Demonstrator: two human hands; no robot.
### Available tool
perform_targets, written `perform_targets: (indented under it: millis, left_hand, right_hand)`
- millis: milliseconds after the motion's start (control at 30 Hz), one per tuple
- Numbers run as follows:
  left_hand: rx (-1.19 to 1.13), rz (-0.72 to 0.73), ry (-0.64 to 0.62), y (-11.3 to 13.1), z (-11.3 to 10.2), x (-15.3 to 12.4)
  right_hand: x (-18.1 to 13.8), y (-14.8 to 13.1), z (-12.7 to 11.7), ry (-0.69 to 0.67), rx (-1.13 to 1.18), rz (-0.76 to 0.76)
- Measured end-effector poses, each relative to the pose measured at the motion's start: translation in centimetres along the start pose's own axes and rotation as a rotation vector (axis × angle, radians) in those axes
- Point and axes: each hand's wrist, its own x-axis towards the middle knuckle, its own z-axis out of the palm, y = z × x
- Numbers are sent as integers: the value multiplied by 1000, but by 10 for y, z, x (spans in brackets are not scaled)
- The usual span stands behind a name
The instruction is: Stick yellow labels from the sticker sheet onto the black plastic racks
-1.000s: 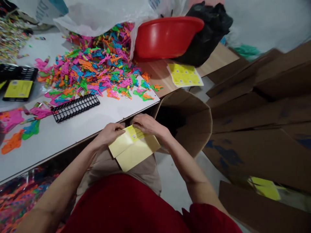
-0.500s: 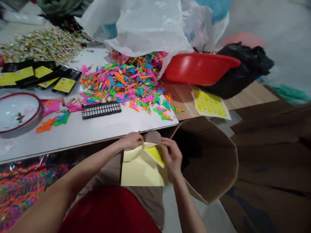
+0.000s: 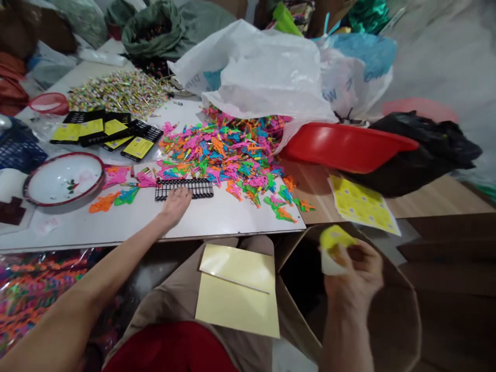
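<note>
My left hand [image 3: 177, 204] reaches onto the white table, its fingers closed over the front edge of a black plastic slotted rack [image 3: 202, 189]. Held up at the right, above an open cardboard box, my right hand [image 3: 358, 268] pinches a yellow sticker [image 3: 336, 236] whose lower part shows white. On my lap lie pale yellow backing sheets [image 3: 238, 305], one folded or laid across the top of another. A heap of colourful plastic toy pieces [image 3: 232, 147] spreads just behind the rack.
Beside my right leg stands the cardboard box [image 3: 403, 320]. Yellow sticker sheets [image 3: 362, 204] overhang the wooden tabletop, near a red basin [image 3: 349, 147] and black bag. On the left are an enamel bowl [image 3: 64, 178], black racks with yellow labels [image 3: 138, 148] and a pile of small tubes [image 3: 120, 93].
My left hand has left the sheets on my lap and moved up and left to the black rack. My right hand has carried the yellow sticker away to the right. The view has shifted.
</note>
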Motion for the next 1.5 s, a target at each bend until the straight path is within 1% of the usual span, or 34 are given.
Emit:
perform_targets:
  millis: [67,133,200,267,333,367,467,533,600,633,700,800,867,967,1100,1300,1500]
  left_hand:
    - [5,62,1,-7,3,-7]
    - [13,107,14,-6,2,-17]
    - [23,177,53,1,1,-32]
    - [22,288,95,11,3,-48]
    - [-10,398,100,20,8,-64]
    - [-36,429,86,24,10,-71]
    - [-116,440,54,26,11,-92]
    - [-170,421,70,20,6,-107]
    - [-228,379,112,11,0,-123]
    - [-254,335,142,5,-3,-130]
    - [-295,202,205,-7,-6,-141]
    - [-334,4,253,-24,-6,-144]
    - [-348,-53,252,-31,-4,-141]
    - [-357,-77,244,-34,-1,-133]
    - [-372,-85,231,-30,2,-124]
    - [-430,-74,187,-28,8,-117]
    - [-423,-59,125,-29,13,-116]
  right_hand:
    - [-17,1,28,-157,33,37]
    - [-32,-3,54,-366,41,81]
    - [-42,-10,78,-595,-4,101]
    - [-51,-15,102,-838,-82,71]
    - [-60,-15,130,-1083,-130,43]
    - [-64,-12,144,-1206,-135,51]
    - [-82,3,188,-1518,-108,109]
    - [-94,15,213,-1647,-100,105]
    - [-104,24,234,-1718,-115,71]
    - [-108,28,243,-1742,-133,46]
    - [-114,33,258,-1791,-184,-15]
    - [-116,36,276,-1875,-249,-67]
    - [-115,36,286,-1924,-257,-65]
    - [-113,37,297,-1974,-256,-92]
    - [-114,42,306,-2032,-272,-126]
    - [-118,51,308,-2030,-245,-82]
    - [-118,50,307,-2029,-239,-45]
